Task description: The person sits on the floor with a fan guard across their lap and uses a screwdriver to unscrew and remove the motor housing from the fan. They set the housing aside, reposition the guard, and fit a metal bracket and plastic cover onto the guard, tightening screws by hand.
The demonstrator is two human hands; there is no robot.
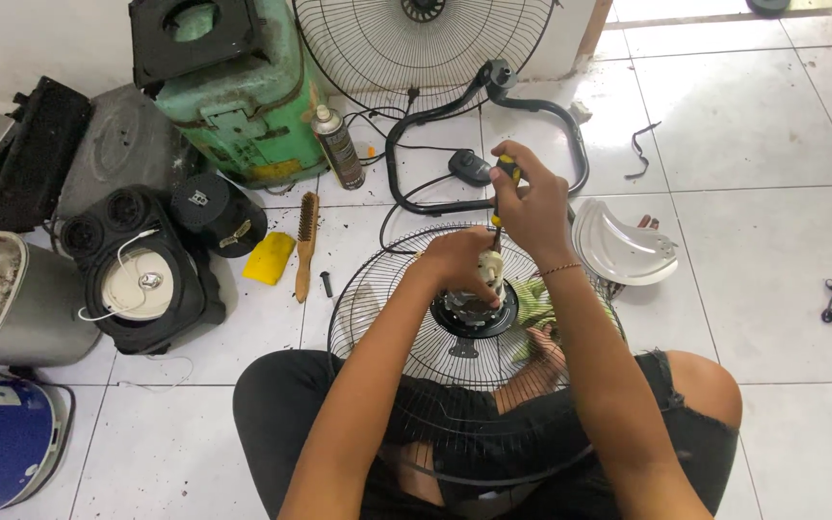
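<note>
A black wire fan guard (pixel 377 308) lies across my lap with a round motor part (pixel 474 313) at its middle. My right hand (pixel 532 207) is closed on the yellow and black handle of a screwdriver (pixel 505 171) held upright, tip down toward the motor. My left hand (pixel 459 262) grips a small whitish piece on top of the motor, right beside the screwdriver shaft. A green cloth (pixel 532 303) lies under the guard.
A white fan blade (pixel 623 250) lies to the right, with a black fan stand and switch (pixel 469 166) and a second guard (pixel 416 39) behind. To the left are a wire brush (pixel 306 241), a yellow cloth (pixel 269 258), a spray can (pixel 337 146), a green machine (pixel 243 96) and dismantled appliances.
</note>
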